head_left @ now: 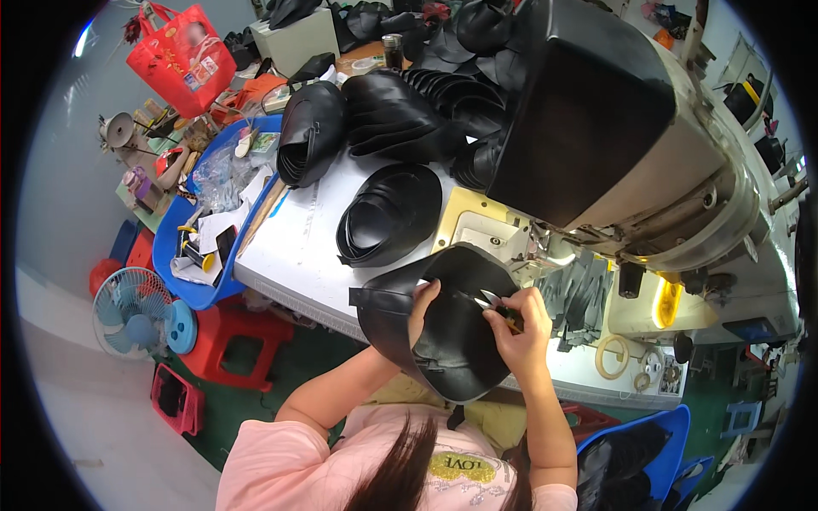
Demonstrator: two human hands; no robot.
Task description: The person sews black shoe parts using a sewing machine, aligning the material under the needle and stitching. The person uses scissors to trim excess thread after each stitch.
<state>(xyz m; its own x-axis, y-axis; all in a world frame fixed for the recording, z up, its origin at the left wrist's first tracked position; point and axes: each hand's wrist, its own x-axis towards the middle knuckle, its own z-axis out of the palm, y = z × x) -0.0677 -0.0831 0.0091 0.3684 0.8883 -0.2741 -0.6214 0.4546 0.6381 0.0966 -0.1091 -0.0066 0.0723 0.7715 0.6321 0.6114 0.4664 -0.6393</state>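
You hold a curved black leather piece [452, 341], smooth and faintly glossy, bowed into a cup shape with a stitched rim, at the near edge of the white worktable [298, 247]. Your left hand [422, 308] pinches its upper edge, fingers folded over the rim. Your right hand [520, 328] is closed around small thread snips [498, 305], their pale metal tips resting against the inner face of the leather, just right of your left hand. Beyond the piece, flat stacks of black leather cut-outs [388, 213] fan out in layered arcs on the table, and the boxy grey sewing machine [622, 136] with its dark cover looms right above your hands.
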